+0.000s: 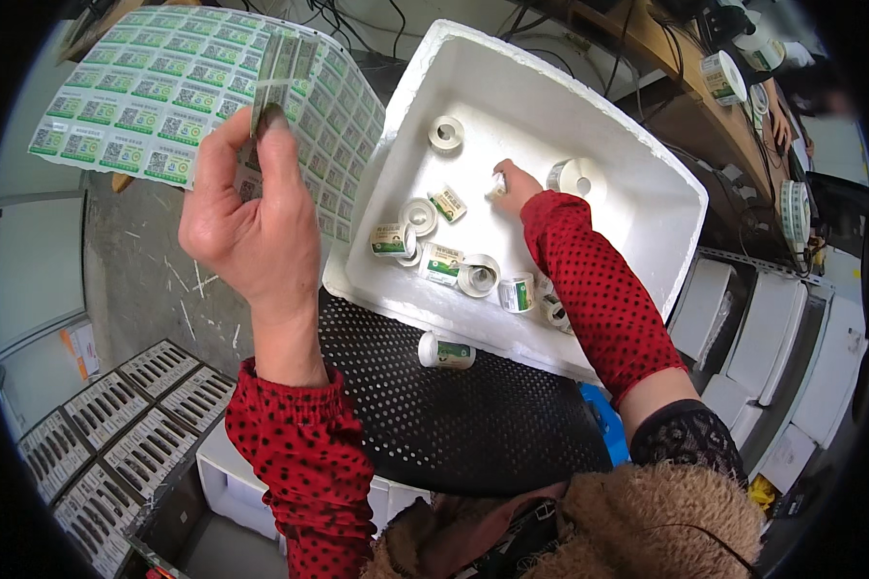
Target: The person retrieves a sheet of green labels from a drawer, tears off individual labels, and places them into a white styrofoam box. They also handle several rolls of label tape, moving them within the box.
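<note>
- Left hand [251, 207]: raised left of the foam box, thumb and forefinger pinched on a narrow greyish-green strip bundle [286, 68] with a pale band across it.
- Label sheet [145, 92]: green-and-white, printed in rows, spread behind the strip bundle. Can't tell if the left hand grips it too.
- Right hand [519, 186]: inside the foam box, fingers closed on a small roll [498, 184], mostly white.
- Foam box [521, 92]: white, open-topped, tilted in view, next to the black perforated seat [473, 415].
- Large roll [581, 178]: in the box, just right of the right hand.
- Other label rolls [478, 276]: mostly bunched along the box's near side, some on edge, some overlapping; one sits apart near the far left corner.
- Stray roll [447, 351]: on its side on the seat, outside the box.
- Wooden desk [690, 106]: upper right, with cables and more rolls.
</note>
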The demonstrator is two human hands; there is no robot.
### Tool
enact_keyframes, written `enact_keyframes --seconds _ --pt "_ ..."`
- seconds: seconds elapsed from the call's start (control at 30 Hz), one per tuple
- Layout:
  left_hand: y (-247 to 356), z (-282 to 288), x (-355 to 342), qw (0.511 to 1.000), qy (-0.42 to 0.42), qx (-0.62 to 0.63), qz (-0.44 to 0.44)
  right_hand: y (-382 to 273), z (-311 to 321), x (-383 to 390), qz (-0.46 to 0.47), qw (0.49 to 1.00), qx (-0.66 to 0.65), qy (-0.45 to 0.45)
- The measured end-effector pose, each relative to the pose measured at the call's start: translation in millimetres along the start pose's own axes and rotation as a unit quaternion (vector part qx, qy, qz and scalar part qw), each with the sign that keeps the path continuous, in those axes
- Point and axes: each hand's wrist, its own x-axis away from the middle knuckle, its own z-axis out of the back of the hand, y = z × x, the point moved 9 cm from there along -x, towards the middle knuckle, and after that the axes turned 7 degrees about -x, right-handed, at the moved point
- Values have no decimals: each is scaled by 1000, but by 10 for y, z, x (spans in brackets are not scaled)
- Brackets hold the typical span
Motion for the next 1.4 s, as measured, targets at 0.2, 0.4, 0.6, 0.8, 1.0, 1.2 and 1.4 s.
enact_keyframes --seconds 0.2,0.4,0.6,0.8,1.0,1.2,1.4 --pt "-20 22 -13 1000 8 0 24 -129 -197 531 -155 742 -636 -148" --pt "-49 -15 9 999 -6 9 36 -243 -150 687 -137 683 -685 -212" --pt "-1 -51 15 999 -25 -19 12 -291 -96 748 -148 678 -689 -209" --pt "-8 -89 35 999 -37 -6 32 -246 -117 758 -177 634 -724 -206" --pt "-5 -89 35 999 -34 -10 20 -373 -70 774 -153 652 -710 -217" --pt "5 -79 35 999 -37 -19 23 -302 -101 725 -172 654 -718 -166" --pt "-11 -116 53 998 -53 1 34 -365 -181 714 -188 617 -751 -139"
